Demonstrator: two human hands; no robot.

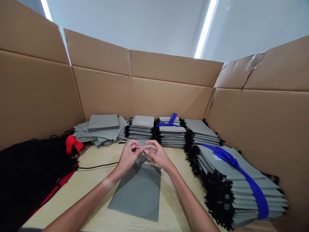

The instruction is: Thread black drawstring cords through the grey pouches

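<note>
A flat grey fabric pouch point(138, 191) lies on the table in front of me, its far end under my hands. My left hand point(129, 157) and my right hand point(158, 156) meet above that end, thumbs and fingers pinched together at the tips. Between them a short bit of black cord point(144, 153) shows at the fingertips; most of the grip is hidden. Another thin black cord point(98, 167) runs over the table from the left towards my left wrist. Whether it is the same cord, I cannot tell.
Tall cardboard walls point(169, 93) enclose the table point(94, 183). At left lies a heap of black cords point(31, 180) with a red band point(73, 145). Behind are loose grey pouches point(103, 122) and several stacks point(142, 124). A blue-tied bundle point(248, 180) sits at right.
</note>
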